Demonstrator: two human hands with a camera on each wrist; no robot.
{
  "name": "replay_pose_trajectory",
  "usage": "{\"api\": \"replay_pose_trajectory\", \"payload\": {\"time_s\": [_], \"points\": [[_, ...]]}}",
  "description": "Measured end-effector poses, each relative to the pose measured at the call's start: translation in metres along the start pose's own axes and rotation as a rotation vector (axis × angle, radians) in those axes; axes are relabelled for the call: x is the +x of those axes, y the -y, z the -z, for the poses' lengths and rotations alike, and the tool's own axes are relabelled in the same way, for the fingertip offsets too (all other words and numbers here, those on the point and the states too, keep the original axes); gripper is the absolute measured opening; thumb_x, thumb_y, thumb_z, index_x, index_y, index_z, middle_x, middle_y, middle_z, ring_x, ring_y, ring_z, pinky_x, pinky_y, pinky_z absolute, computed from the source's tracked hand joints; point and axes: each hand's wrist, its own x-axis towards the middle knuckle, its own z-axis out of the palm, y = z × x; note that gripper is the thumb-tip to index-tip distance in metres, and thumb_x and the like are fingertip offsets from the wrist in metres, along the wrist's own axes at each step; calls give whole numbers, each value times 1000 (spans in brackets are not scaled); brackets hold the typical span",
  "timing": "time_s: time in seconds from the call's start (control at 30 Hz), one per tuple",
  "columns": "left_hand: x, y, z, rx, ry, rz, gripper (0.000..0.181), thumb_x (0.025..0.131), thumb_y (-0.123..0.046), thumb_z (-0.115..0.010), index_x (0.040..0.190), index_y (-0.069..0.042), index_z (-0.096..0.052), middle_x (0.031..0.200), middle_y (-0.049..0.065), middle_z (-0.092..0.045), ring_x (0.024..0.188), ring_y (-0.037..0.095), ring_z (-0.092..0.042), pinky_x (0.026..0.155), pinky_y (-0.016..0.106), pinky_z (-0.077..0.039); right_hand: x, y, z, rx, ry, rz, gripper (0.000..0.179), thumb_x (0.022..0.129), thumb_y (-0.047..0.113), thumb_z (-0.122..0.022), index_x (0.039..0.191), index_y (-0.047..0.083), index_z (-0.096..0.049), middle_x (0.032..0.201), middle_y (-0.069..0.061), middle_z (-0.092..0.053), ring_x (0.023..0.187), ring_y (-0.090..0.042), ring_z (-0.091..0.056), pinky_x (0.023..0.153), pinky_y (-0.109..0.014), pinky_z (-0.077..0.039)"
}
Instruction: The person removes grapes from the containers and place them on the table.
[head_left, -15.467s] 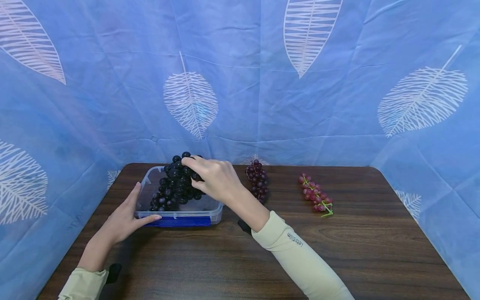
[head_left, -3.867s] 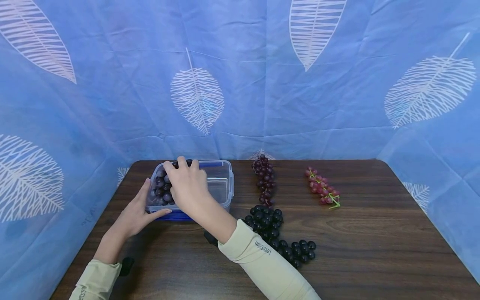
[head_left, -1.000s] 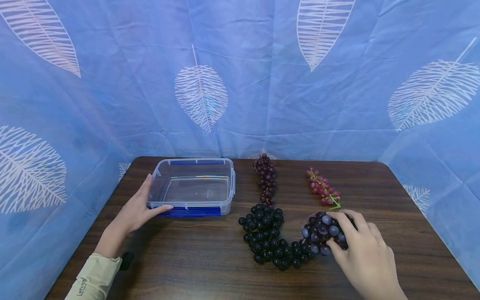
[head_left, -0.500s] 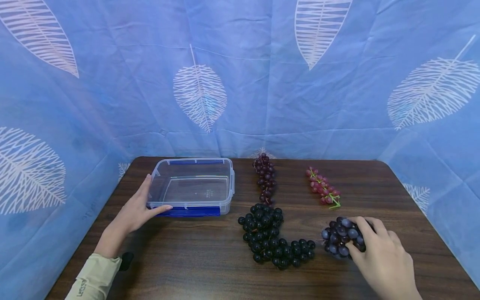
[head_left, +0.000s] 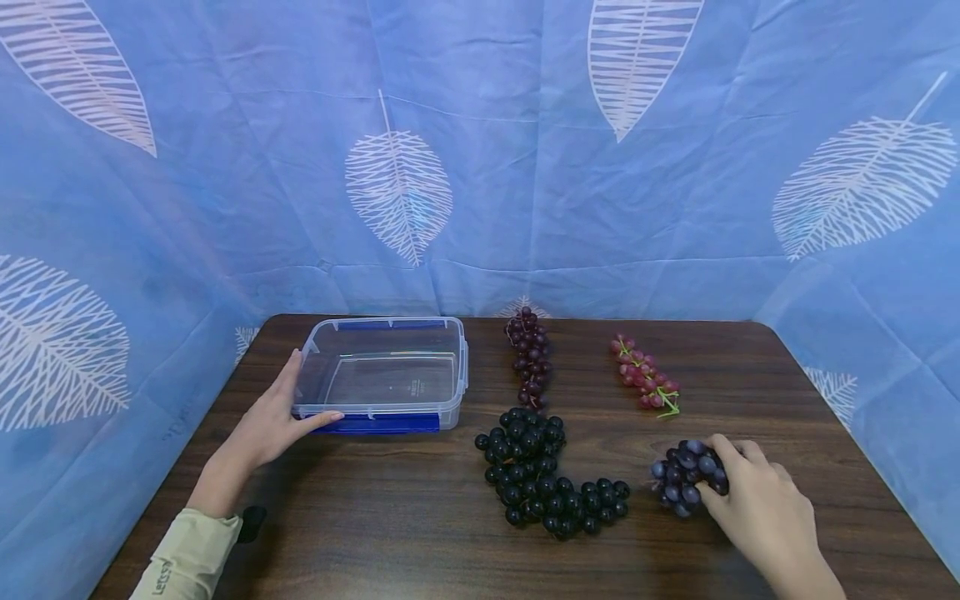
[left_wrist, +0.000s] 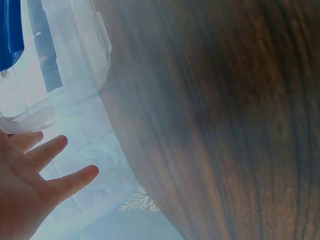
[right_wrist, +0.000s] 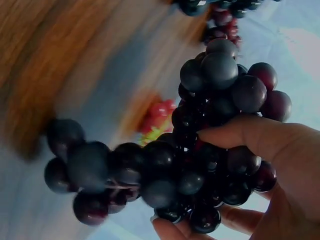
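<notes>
At the far left of the table, my left hand (head_left: 262, 425) rests against a corner of the clear lidless container (head_left: 453, 414). Its thumb lies along the front near the blue clip (head_left: 390, 423), with straight, spread fingers (left_wrist: 75, 182) along the left side. Nothing lies in the container. On the right, my right hand (head_left: 772, 508) grips a bunch of bluish-purple grapes (head_left: 678, 477) low over the table. In the right wrist view the thumb presses into the grapes (right_wrist: 220, 70), with fingers curled beneath. A long bunch of black grapes (head_left: 525, 475) lies in a curve at mid-table.
Behind the black grapes lies a dark red bunch of grapes (head_left: 531, 358). Farther right is a pinkish-red bunch of grapes (head_left: 641, 373) with green stems. A blue leaf-patterned cloth (head_left: 487, 208) hangs along the back and sides of the dark wooden table (head_left: 375, 533).
The black grapes, then the bluish-purple grapes, came out of the container onto the table's right half. Over the last second my right hand shifted slightly right and nearer with its bunch; my left stayed.
</notes>
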Motion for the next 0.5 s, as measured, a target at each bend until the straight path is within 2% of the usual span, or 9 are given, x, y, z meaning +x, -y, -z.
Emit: {"api": "replay_pose_trajectory", "payload": {"time_s": [0.23,0.5], "points": [[0,0,0,4,-2,2,127,92,-70,-69,169,-9,11,175,29,-2,145,60,-38,112,78,-32,19,-5,-18,18,-30,41,59,81,12,-89,131,-7,-62,120,-45,-58,81,-58,-65,56,-63,-55],[0,1,-1,-9,-2,7,128,91,-70,-70,169,-10,11,175,27,0,152,60,-25,115,78,-28,34,-1,-31,65,-47,50,59,84,13,-86,133,-9,-60,119,-45,-60,87,-60,-67,64,-66,-57]]}}
